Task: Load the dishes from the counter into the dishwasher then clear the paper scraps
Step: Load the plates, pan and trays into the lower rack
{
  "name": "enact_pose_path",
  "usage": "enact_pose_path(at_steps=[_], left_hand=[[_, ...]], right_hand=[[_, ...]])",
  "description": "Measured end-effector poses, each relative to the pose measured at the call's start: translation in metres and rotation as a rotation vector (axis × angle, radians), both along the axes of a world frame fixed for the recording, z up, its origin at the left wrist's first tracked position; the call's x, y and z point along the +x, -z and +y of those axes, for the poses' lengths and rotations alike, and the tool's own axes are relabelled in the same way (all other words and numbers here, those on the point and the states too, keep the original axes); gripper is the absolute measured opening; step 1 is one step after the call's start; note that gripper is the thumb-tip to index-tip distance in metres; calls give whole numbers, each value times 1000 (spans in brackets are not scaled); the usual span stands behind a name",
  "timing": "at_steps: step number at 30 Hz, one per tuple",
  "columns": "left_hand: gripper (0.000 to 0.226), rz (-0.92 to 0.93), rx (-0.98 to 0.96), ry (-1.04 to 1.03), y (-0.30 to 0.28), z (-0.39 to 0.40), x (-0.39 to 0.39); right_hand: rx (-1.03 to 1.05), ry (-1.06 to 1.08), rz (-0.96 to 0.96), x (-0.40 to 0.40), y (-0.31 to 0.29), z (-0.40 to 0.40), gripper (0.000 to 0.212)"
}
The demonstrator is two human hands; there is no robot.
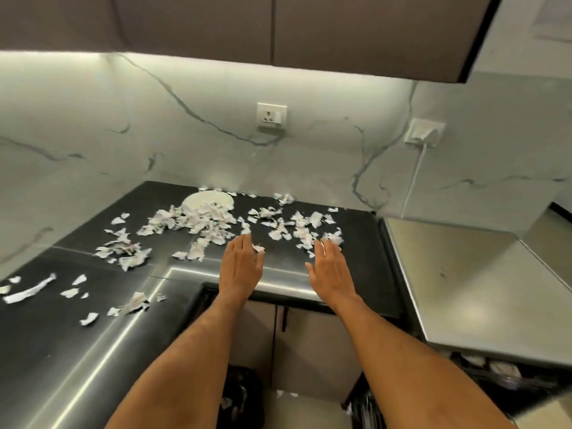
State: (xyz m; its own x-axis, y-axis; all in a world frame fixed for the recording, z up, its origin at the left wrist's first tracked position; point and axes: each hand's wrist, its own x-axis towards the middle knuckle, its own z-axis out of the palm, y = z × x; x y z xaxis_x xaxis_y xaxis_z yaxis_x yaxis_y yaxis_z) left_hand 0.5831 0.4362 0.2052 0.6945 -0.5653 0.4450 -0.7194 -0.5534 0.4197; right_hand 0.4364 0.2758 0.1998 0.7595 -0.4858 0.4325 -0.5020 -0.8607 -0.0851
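Torn white paper scraps (198,226) lie scattered over the black L-shaped counter (365,267), thickest near a white plate (204,200) at the back wall. More scraps lie on the left arm of the counter. My left hand (241,264) and my right hand (331,270) reach over the counter's front edge, palms down, fingers spread, about a hand's width apart. The fingertips of each touch the nearest scraps. Neither hand holds anything. The dishwasher (495,376) shows at the lower right, with its dark rack partly in view.
A steel surface (483,292) adjoins the counter on the right. A black bag-lined bin (241,397) stands on the floor below between my forearms. Dark wall cabinets (278,26) hang overhead. Two sockets (271,114) sit on the marble backsplash, one with a white cable.
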Motion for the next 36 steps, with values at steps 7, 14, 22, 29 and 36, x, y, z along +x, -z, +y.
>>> enact_pose_path(at_steps=[7, 14, 22, 29, 36], left_hand=[[54, 14, -57, -167, -18, 47, 92], [50, -27, -26, -283, -22, 48, 186], [52, -43, -16, -411, -18, 5, 295], [57, -11, 64, -453, -10, -26, 364], [56, 36, 57, -443, 10, -39, 437]], right_hand=[[9, -176, -56, 119, -30, 26, 62], [-10, -286, -63, 238, -33, 12, 66], [-20, -413, -5, 372, -33, -41, 65], [60, -413, 8, 450, -28, -83, 59], [99, -376, 5, 519, -9, -99, 57]])
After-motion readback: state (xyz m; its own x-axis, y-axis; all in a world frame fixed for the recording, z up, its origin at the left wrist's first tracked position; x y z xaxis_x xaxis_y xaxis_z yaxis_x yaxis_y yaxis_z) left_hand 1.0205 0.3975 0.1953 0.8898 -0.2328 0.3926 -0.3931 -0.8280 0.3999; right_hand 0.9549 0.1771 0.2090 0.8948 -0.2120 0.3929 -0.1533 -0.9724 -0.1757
